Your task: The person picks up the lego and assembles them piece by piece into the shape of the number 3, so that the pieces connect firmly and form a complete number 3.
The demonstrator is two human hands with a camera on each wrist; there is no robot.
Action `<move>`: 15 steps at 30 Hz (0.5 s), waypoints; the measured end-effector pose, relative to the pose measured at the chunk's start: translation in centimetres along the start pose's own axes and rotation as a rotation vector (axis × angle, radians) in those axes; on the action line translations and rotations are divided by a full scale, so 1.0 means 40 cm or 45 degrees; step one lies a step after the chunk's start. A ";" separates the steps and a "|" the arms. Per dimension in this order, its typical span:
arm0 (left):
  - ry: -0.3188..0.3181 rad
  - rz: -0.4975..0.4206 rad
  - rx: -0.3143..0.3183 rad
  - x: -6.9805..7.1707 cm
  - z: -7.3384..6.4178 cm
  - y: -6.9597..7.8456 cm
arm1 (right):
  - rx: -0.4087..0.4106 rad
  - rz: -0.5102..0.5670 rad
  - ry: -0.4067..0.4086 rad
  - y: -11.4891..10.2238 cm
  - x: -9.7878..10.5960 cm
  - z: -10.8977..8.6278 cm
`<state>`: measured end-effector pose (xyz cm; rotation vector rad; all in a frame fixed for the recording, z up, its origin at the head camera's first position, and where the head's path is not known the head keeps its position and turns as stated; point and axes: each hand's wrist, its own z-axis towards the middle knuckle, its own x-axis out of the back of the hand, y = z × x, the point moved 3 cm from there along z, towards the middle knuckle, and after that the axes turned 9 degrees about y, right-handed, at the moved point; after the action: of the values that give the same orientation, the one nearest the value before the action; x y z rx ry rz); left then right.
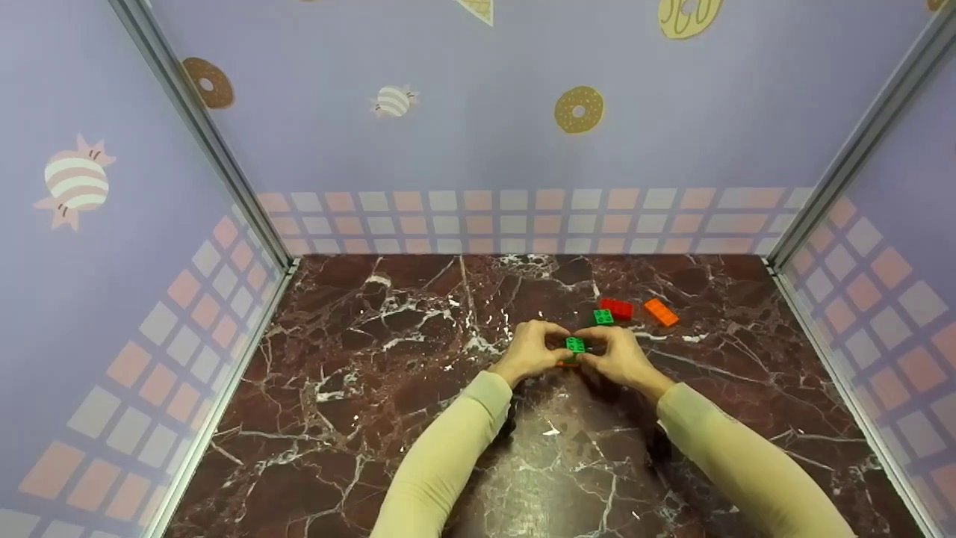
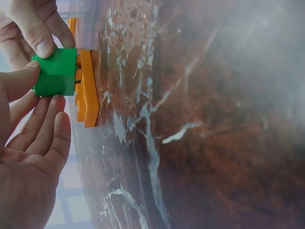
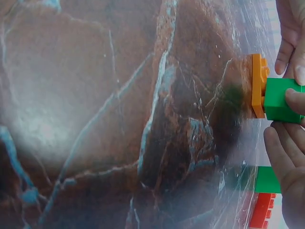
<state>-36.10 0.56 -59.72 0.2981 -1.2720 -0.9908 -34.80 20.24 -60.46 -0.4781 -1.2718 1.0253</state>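
No lettering, number, brand or label can be read in any view. The glossy green plastic block with round studs (image 2: 55, 71) and the flat orange plastic brick with round studs (image 2: 89, 90) show plain coloured sides (their stud tops are too small to make out any marking). The lilac wall panel (image 1: 478, 149) carries printed pictures only, among them a brown ring-shaped doughnut (image 1: 564, 110) and a pink-and-white striped wrapped sweet (image 1: 76, 180), with no legible words.
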 end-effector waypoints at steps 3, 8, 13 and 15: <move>0.003 -0.014 0.017 0.003 -0.001 -0.004 | 0.009 -0.008 0.004 -0.003 0.000 0.001; -0.008 -0.023 0.047 0.011 -0.002 -0.003 | 0.027 -0.048 0.011 -0.006 -0.001 0.002; -0.023 -0.050 0.083 0.013 -0.001 -0.006 | 0.072 -0.079 0.007 -0.011 -0.002 0.005; -0.024 -0.065 0.094 0.013 -0.003 -0.008 | 0.109 -0.103 0.011 -0.014 -0.002 0.006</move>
<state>-36.16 -0.04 -59.63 0.3807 -1.3254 -0.9931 -34.81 19.85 -60.01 -0.3629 -1.2246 1.0040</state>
